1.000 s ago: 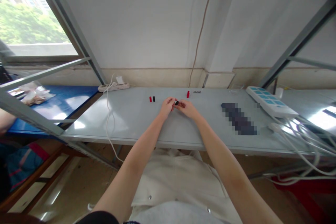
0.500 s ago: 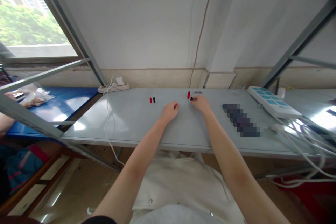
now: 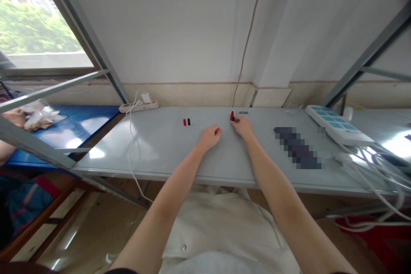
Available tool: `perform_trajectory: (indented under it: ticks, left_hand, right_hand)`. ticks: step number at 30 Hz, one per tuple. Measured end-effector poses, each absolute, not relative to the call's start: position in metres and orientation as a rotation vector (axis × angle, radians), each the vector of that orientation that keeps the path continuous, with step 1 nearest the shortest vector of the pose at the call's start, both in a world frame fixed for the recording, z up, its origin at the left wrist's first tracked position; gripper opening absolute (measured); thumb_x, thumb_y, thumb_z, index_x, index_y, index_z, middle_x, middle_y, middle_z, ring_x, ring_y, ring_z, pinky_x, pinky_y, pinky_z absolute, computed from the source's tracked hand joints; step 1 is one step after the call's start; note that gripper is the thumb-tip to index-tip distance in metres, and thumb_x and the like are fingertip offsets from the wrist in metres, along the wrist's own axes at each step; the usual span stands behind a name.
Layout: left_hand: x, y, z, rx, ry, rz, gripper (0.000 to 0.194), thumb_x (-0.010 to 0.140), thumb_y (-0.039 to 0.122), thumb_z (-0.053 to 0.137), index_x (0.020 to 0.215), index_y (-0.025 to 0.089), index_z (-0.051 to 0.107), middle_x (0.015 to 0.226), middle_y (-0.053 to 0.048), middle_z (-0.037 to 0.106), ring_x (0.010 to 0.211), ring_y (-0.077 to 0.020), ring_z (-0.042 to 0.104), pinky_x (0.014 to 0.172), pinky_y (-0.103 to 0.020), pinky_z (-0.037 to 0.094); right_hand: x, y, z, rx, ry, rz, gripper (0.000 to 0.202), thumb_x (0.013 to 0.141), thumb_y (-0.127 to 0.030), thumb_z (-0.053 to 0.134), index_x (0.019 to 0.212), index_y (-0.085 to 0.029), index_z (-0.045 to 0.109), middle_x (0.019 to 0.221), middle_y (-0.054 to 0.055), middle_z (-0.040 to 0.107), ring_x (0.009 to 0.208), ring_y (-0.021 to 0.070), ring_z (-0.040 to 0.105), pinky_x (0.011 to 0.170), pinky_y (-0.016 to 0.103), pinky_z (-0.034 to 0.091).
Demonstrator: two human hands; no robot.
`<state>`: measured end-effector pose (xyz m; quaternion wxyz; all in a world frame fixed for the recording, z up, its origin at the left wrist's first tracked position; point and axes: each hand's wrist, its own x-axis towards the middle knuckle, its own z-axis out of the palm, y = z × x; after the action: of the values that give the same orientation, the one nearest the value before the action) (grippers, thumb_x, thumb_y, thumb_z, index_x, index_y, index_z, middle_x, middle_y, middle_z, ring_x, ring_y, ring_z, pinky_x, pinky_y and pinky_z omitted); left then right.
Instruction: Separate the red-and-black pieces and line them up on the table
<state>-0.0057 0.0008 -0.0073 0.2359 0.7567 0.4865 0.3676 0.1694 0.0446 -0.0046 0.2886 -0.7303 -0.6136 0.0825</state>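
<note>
My right hand is closed around a small black cylinder, pinched at the fingertips. A small red cylinder stands on the table right behind it; whether the two touch I cannot tell. Just behind that hand lies a row of small dark pieces. My left hand rests on the table with its fingers curled shut, and a dark spot shows between them, too small to name. Farther left, another red cylinder and another black cylinder stand side by side.
A power strip with a white cable sits at the table's back left. On the right are a blurred-out dark object, a large white and blue panel and tangled white cables. Another person's hand is at the far left.
My right hand has moved slightly left with the black cylinder, bringing it up to the red one. My left hand has barely shifted, a little to the right.
</note>
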Motion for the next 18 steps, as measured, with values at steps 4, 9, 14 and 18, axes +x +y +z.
perform_trajectory:
  ticks: [4,9,14,18]
  left_hand:
    - [-0.006,0.001,-0.008,2.165,1.357,0.976,0.019,0.080,0.026,0.044,0.079,0.020,0.062,0.067,-0.003,0.060,0.060,-0.0145,0.050,0.061,-0.024,0.037]
    - [-0.006,0.002,-0.010,2.204,1.347,0.958,0.020,0.081,0.027,0.042,0.081,0.020,0.062,0.067,-0.003,0.061,0.060,-0.0144,0.050,0.059,-0.024,0.036]
    - [-0.006,0.003,-0.011,2.214,1.327,0.958,0.020,0.081,0.028,0.043,0.080,0.020,0.062,0.067,-0.003,0.060,0.059,-0.0144,0.050,0.060,-0.024,0.036]
    - [-0.006,0.002,-0.011,2.233,1.336,0.930,0.022,0.081,0.028,0.042,0.081,0.020,0.062,0.068,-0.004,0.061,0.060,-0.0149,0.051,0.059,-0.024,0.036]
  right_hand:
    - [0.168,0.044,-0.005,-1.930,-1.618,0.241,0.020,0.071,-0.032,0.056,0.080,-0.019,0.066,0.082,0.008,0.067,0.077,0.0200,0.060,0.064,0.029,0.042]
    - [0.168,0.044,-0.006,-1.933,-1.614,0.254,0.021,0.072,-0.032,0.056,0.083,-0.018,0.066,0.085,0.008,0.066,0.079,0.0205,0.059,0.066,0.030,0.043]
    - [0.175,0.046,-0.010,-1.908,-1.667,0.280,0.020,0.072,-0.027,0.056,0.085,-0.015,0.065,0.086,0.010,0.066,0.081,0.0200,0.059,0.070,0.029,0.043]
    - [0.182,0.045,-0.011,-1.929,-1.656,0.269,0.023,0.071,-0.015,0.053,0.091,-0.013,0.065,0.087,0.010,0.066,0.083,0.0194,0.059,0.073,0.029,0.043]
